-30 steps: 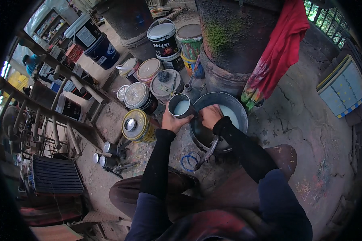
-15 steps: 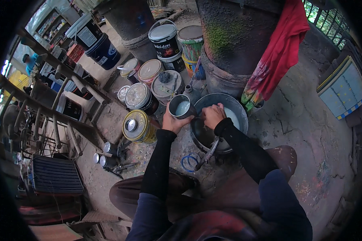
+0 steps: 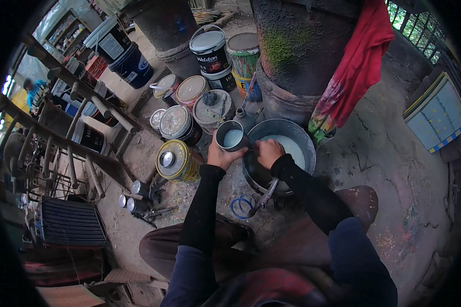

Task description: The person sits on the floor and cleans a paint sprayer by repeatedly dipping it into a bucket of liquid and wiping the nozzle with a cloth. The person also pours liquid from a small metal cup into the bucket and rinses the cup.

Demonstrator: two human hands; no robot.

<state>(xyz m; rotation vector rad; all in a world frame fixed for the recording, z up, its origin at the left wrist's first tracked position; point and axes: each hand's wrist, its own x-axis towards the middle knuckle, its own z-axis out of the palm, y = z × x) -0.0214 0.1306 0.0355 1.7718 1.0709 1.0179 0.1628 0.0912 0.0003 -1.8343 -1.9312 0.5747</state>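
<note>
The left hand (image 3: 221, 157) is clamped around 1 dark cup (image 3: 246, 141) of pale liquid (image 3: 233, 137), beside the basin (image 3: 310, 146). The right hand (image 3: 269, 153) is curled over the basin; its grip cannot be determined.

The left hand (image 3: 222, 157) curls in a grip (both forearms (image 3: 198, 209) reach forward), the right hand (image 3: 269, 153) knuckles-up.
</note>
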